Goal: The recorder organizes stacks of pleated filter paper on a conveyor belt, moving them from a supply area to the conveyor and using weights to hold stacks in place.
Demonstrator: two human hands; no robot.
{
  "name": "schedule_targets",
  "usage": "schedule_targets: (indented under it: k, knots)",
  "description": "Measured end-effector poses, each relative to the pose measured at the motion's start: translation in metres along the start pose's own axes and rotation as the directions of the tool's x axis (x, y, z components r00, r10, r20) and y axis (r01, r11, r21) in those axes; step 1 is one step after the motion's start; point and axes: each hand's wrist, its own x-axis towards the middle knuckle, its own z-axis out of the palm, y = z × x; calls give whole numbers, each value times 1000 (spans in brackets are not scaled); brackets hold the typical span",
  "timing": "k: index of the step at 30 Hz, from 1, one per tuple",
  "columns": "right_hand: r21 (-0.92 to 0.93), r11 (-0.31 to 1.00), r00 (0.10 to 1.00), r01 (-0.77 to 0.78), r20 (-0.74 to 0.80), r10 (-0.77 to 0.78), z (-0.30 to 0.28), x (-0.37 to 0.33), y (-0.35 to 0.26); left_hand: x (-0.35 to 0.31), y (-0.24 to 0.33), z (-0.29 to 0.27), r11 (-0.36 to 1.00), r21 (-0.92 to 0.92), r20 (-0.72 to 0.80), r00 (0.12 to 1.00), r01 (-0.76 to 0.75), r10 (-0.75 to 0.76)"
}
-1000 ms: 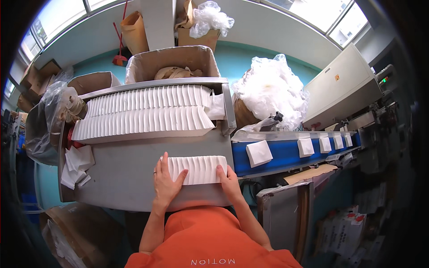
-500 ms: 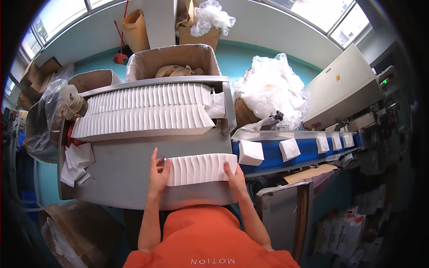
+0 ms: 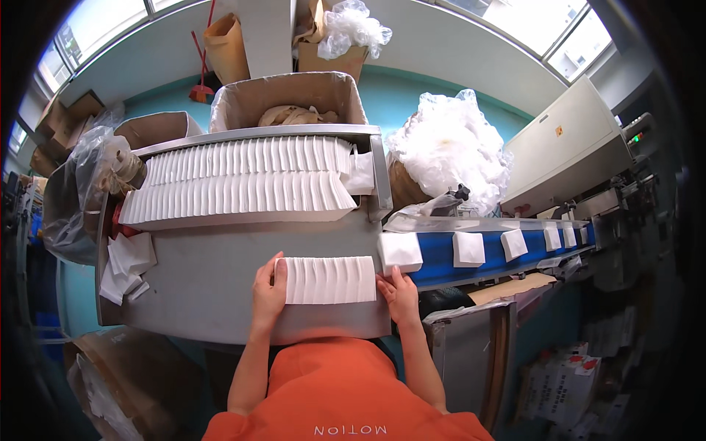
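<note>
A short row of white folded paper sheets (image 3: 329,281), packed side by side with wavy upper edges, sits on the grey metal table (image 3: 198,279) directly before the person. The left hand (image 3: 270,287) is against the row's left end, its fingers bent and its thumb upright (whether they grip the paper or only press on it, I cannot tell). The right hand (image 3: 401,295) is just beyond the row's right end, thumb and fingers parted and closed on nothing, fingertips at the near edge of a squarish white paper packet (image 3: 400,251). That packet lies where the table meets a narrow blue conveyor belt (image 3: 438,253), on which more white packets sit spaced out in a line. Farther back on the table stands a long double row of white folded paper (image 3: 235,197), with loose crumpled white sheets (image 3: 126,268) near the table's left edge. Behind the table is a large open brown cardboard box (image 3: 228,103); right of it bulges a big bag of whitish plastic film (image 3: 452,151).
</note>
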Motion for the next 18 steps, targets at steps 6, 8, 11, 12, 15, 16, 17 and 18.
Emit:
schedule_targets:
  k: [6, 8, 11, 12, 15, 16, 17, 18]
  knots:
    - [-618, 678, 916, 399, 306, -260, 44, -22, 13, -11, 6, 31, 953, 229, -165, 957, -200, 240]
    - [-392, 904, 967, 171, 244, -77, 38, -18, 15, -19, 9, 34, 855, 433, -145, 914, -284, 378]
    - [-101, 984, 962, -145, 219, 164, 19, -19, 14, -22, 11, 27, 887, 400, -104, 950, -231, 294]
    - [-249, 957, 950, -150, 233, 210, 3, -15, 17, -23, 12, 26, 891, 396, -86, 957, -222, 276]
    - [-42, 999, 987, -19, 157, 25, -8, -4, 24, -20, 8, 19, 886, 389, -31, 957, -254, 288]
    - [45, 999, 999, 19, 50, -21, -10, 1, 21, -21, 9, 19, 885, 390, -32, 957, -253, 288]
    - [32, 999, 1000, 20, 8, -20, -6, 2, 13, -22, 11, 20, 872, 408, -7, 954, -270, 299]
    - [-85, 996, 999, -17, 32, 19, -1, 1, 8, -23, 13, 21, 858, 425, 18, 950, -289, 311]
